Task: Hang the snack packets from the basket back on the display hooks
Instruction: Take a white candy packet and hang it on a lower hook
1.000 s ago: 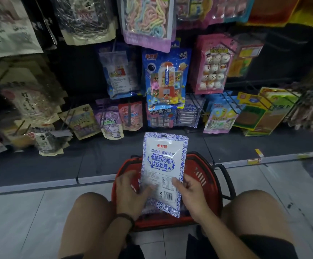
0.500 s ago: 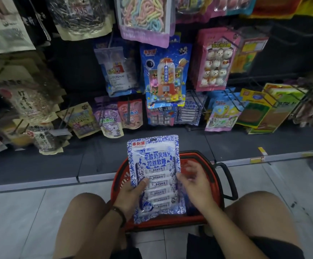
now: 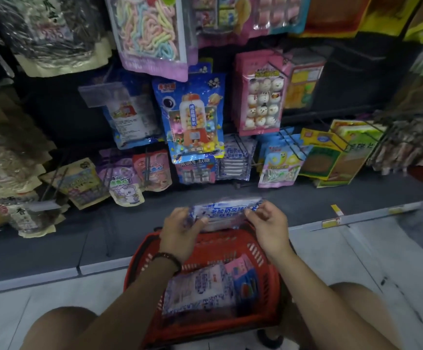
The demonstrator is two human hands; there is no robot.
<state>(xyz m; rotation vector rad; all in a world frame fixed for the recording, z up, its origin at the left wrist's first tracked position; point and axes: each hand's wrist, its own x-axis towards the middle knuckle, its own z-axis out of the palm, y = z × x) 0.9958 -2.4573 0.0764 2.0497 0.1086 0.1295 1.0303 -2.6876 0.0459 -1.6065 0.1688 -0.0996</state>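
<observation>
I hold a blue-and-white snack packet (image 3: 226, 210) level above the far rim of the red basket (image 3: 268, 286). My left hand (image 3: 180, 228) grips its left end and my right hand (image 3: 268, 223) pinches its right end. It is blurred and tipped nearly flat toward the shelf. More packets (image 3: 200, 286) lie in the basket, one blue-and-white, one pink. Matching blue-and-white packets (image 3: 234, 157) hang on a low hook straight ahead.
Display hooks carry many packets: a blue gumball packet (image 3: 192, 117), a pink one (image 3: 260, 94), purple and yellow ones at the lower left, green-yellow boxes (image 3: 331, 155) at the right. A dark shelf base (image 3: 53, 238) runs below them. My knees flank the basket on the tiled floor.
The packet went from upright in front of me to lifted forward and tipped flat toward the hooks. Both hands slid up to its ends. The view moved closer to the shelf.
</observation>
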